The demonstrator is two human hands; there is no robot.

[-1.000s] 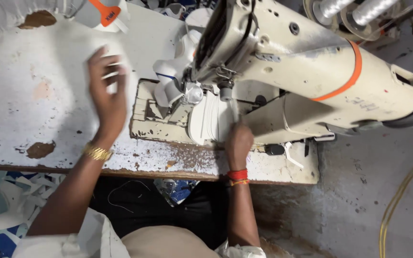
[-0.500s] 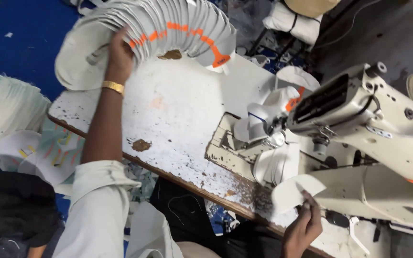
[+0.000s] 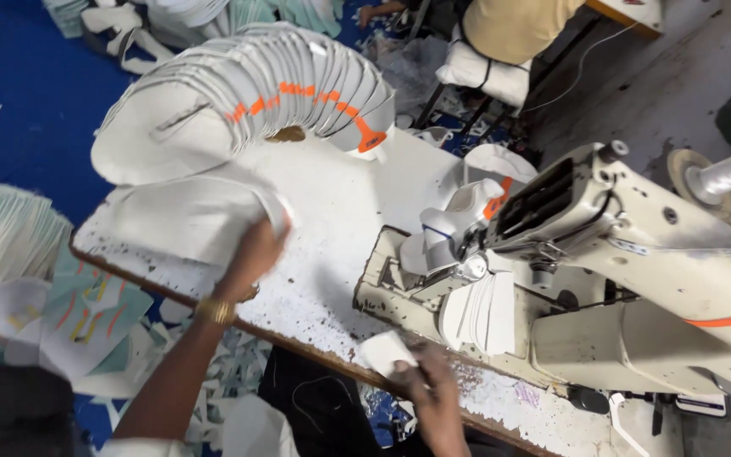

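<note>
My left hand grips the edge of a large white cut piece lying at the left end of the worn white table. Just beyond it curves a long fanned stack of white pieces with orange marks. My right hand is at the table's near edge and holds a small white piece. More white pieces hang under the head of the cream sewing machine.
Another person in a tan top sits beyond the table. Stacks of pale pieces and printed offcuts lie on the blue floor to the left. A thread spool sits at far right.
My left hand has come down from the fanned stack to the flat white piece on the table. My right hand has risen to the table edge with a small white piece in it.
</note>
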